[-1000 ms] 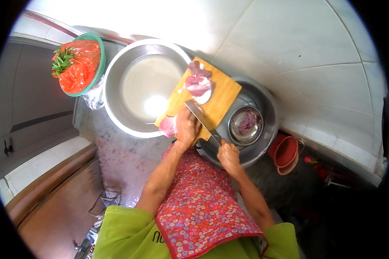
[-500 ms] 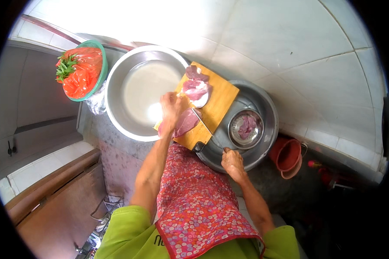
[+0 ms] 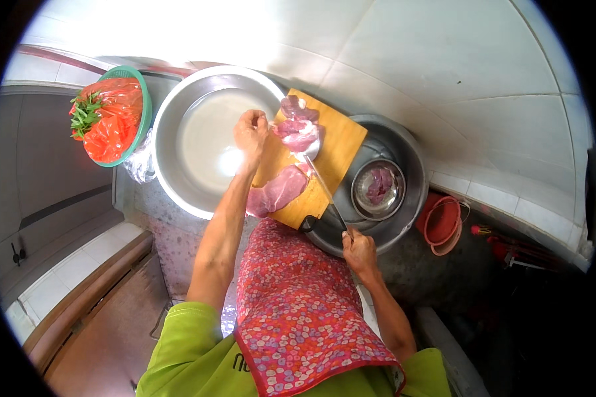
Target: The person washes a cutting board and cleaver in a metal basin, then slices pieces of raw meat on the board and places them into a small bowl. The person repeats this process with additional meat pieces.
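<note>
My right hand (image 3: 359, 253) is wrapped round the handle of a knife (image 3: 320, 180). Its blade slants over the wooden cutting board (image 3: 341, 142), the tip close to the far pile of raw meat (image 3: 299, 129). My left hand (image 3: 251, 133) is at the left side of that pile, over the edge of the big basin. Its fingers are curled together, and what they hold, if anything, cannot be made out. A separate slab of raw meat (image 3: 278, 190) lies on the near left part of the board, partly over its edge.
The board rests across a large metal basin (image 3: 169, 188) of cloudy water and a grey basin (image 3: 407, 149). Inside the latter stands a steel bowl (image 3: 396, 206) with meat pieces (image 3: 379, 185). A green basket (image 3: 146, 112) holds a red bag (image 3: 116, 132). Red buckets (image 3: 442, 225) stand right.
My left hand has lifted off the near slab and moved away from me to the far pile. The knife tip has shifted slightly farther toward that pile.
</note>
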Demonstrator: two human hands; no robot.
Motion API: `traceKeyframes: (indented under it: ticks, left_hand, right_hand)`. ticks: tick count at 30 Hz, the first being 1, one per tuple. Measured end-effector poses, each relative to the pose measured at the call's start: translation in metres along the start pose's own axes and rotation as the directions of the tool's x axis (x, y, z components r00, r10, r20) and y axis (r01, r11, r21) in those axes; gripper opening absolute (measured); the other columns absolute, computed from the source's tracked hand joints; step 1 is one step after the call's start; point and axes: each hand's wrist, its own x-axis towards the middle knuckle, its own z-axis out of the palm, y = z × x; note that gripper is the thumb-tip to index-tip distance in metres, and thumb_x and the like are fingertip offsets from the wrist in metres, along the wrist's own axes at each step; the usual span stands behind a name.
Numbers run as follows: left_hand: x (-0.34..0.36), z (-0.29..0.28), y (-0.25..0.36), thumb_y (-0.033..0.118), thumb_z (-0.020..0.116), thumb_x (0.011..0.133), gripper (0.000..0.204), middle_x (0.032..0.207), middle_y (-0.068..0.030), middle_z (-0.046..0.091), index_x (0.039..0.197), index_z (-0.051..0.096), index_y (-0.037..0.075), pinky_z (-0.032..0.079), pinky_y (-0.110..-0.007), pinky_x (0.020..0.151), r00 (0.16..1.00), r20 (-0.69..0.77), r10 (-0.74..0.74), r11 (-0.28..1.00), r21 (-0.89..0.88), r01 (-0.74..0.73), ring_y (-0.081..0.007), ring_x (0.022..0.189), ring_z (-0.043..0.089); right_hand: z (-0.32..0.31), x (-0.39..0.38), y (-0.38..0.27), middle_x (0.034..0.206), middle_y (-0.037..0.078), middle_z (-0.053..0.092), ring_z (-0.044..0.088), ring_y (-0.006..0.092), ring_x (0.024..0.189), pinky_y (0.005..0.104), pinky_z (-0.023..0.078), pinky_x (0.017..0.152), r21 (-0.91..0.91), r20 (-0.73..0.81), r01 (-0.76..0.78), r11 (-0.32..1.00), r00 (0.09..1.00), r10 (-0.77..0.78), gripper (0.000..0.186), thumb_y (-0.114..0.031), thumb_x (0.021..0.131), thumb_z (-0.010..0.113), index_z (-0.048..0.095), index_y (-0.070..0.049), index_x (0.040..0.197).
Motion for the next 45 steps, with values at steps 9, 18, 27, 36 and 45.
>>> traceKeyframes:
  ticks: [9,18,27,36,45]
  left_hand:
    - [-0.099,-0.021,0.013,0.012,0.063,0.079,0.016,0.088,-0.0200,0.063,0.091,0.066,0.001,0.047,-0.039,0.074,0.957,0.228,-0.177,0.982,0.110,0.156,-0.0329,0.081,0.061]
    - [-0.133,-0.004,0.018,-0.001,0.069,0.063,0.026,0.092,-0.0086,0.062,0.086,0.061,0.006,0.045,-0.037,0.073,0.879,0.268,0.394,0.908,0.035,-0.417,-0.0306,0.084,0.057]
    - [-0.132,0.004,0.004,-0.006,0.066,0.063,0.023,0.090,-0.0085,0.060,0.082,0.057,0.004,0.046,-0.035,0.076,0.922,0.322,0.215,0.966,-0.211,-0.151,-0.0260,0.087,0.058]
    - [-0.134,0.001,0.005,-0.002,0.070,0.064,0.023,0.092,-0.0093,0.062,0.085,0.060,0.003,0.047,-0.038,0.074,0.921,0.245,0.304,0.952,-0.051,-0.301,-0.0304,0.082,0.059]
    - [-0.138,0.003,0.002,-0.002,0.072,0.061,0.034,0.096,-0.0144,0.061,0.093,0.063,0.003,0.048,-0.039,0.077,0.913,0.229,0.338,0.931,0.062,-0.360,-0.0320,0.088,0.060]
  right_hand:
    - [0.009,-0.007,0.001,0.081,0.026,0.063,0.063,0.0413,0.076,0.0473,0.049,0.071,-0.005,-0.011,0.078,0.997,0.997,-0.079,0.029,-0.014,0.086,0.053,0.061,0.003,0.108]
    - [-0.008,0.001,-0.011,0.078,0.026,0.063,0.062,0.0431,0.074,0.0509,0.048,0.070,-0.204,0.148,0.096,0.974,0.987,-0.066,0.036,-0.012,0.084,0.051,0.056,0.005,0.115]
    - [-0.005,0.009,-0.006,0.074,0.028,0.062,0.061,0.0454,0.073,0.0543,0.047,0.069,-0.230,0.141,0.132,0.964,0.985,-0.101,0.020,-0.011,0.082,0.050,0.057,0.002,0.096]
    - [0.028,0.055,-0.032,0.076,0.026,0.063,0.063,0.0442,0.076,0.0519,0.049,0.071,-0.277,0.158,0.140,0.951,0.983,-0.098,0.017,-0.010,0.084,0.047,0.057,0.001,0.091]
    - [0.042,0.074,-0.046,0.082,0.027,0.064,0.064,0.0413,0.083,0.0494,0.050,0.072,-0.238,0.192,0.144,0.960,0.976,-0.099,0.014,-0.004,0.077,0.057,0.059,0.003,0.089]
